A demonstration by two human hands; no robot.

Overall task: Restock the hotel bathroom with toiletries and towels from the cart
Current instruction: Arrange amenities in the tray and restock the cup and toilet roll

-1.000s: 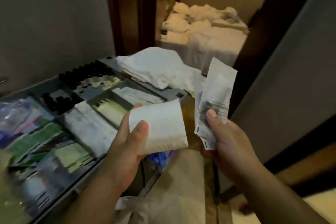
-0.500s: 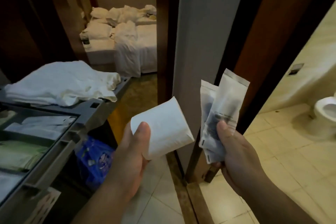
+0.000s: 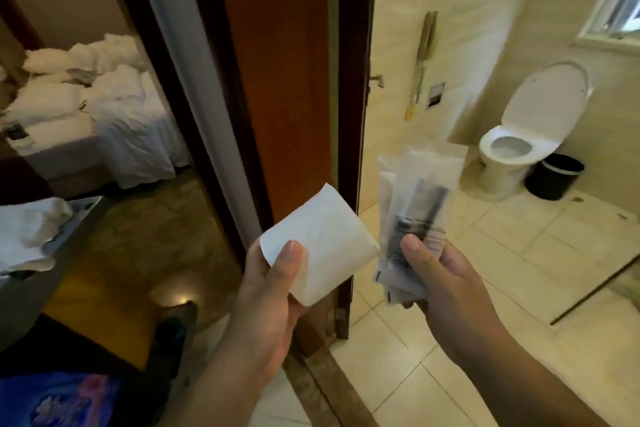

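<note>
My left hand grips a white paper-wrapped toilet roll, thumb across its front, held at chest height in front of the door frame. My right hand pinches a few clear toiletry sachets upright, thumb pressed on the front one, which shows a dark item inside. Both hands are close together at the bathroom doorway. The cart's corner with white towels lies at the left edge.
The brown door frame stands straight ahead, with the tiled bathroom to its right: a toilet with lid up, a black bin, a wall phone. At left, a bedroom with an unmade bed. A blue package sits low left.
The view has swung right from the cart to the bathroom doorway. The cart slid off to the left edge and the toilet came into sight. Both hands keep the same grips.
</note>
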